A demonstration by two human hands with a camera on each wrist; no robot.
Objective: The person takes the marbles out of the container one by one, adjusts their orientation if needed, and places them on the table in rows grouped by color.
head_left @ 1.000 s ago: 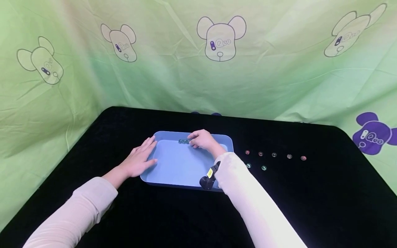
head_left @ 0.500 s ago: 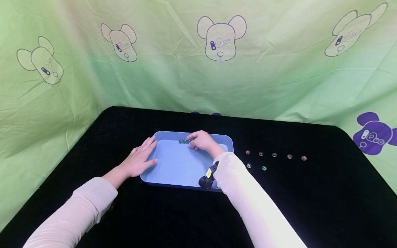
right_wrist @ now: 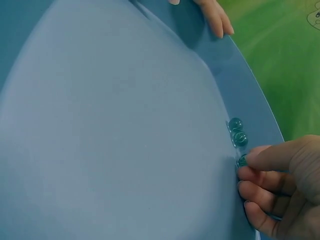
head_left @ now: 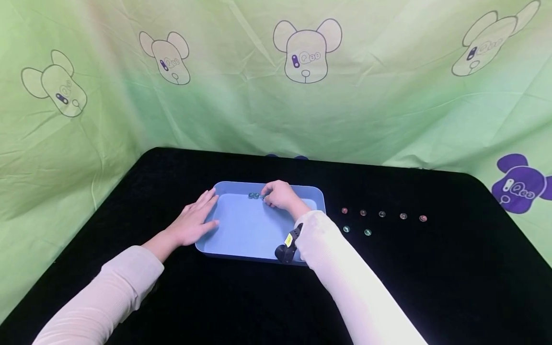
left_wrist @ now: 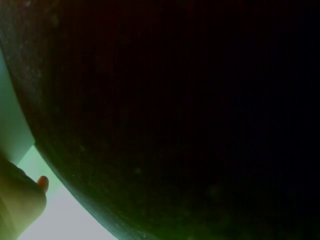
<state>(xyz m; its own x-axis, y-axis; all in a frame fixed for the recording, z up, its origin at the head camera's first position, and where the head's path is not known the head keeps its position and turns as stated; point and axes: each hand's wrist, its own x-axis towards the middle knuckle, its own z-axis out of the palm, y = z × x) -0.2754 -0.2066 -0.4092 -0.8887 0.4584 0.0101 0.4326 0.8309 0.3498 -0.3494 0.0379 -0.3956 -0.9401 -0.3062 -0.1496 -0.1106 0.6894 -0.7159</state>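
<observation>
My right hand (head_left: 281, 194) sits inside the shallow light-blue plastic tray (head_left: 241, 242), up at its twelve o'clock wall, with its fingers (right_wrist: 272, 157) curled and pinching a small teal glass bead (right_wrist: 242, 160) against the tray floor; I judge I hold it low like this so it settles next to the other two teal beads (right_wrist: 237, 131), which lie touching each other in a short line along that wall. My left hand (head_left: 195, 220) lies flat at the tray's nine o'clock edge, fingers straight and close together, resting over the rim, probably to keep the tray from sliding on the black worktop (head_left: 431, 287). More small round beads (head_left: 381, 214), reddish, dark and green, sit in a loose row with two below it at the tray's three o'clock, well apart from it. The head view gives the layout of both arms and those spare beads, but the pinched bead is nearly hidden under my knuckles there; the right wrist view shows it clearly at my fingertips, with left fingertips (right_wrist: 217, 22) over the far rim. The left wrist view is almost all dark, showing only a sliver of pale tray and skin.
</observation>
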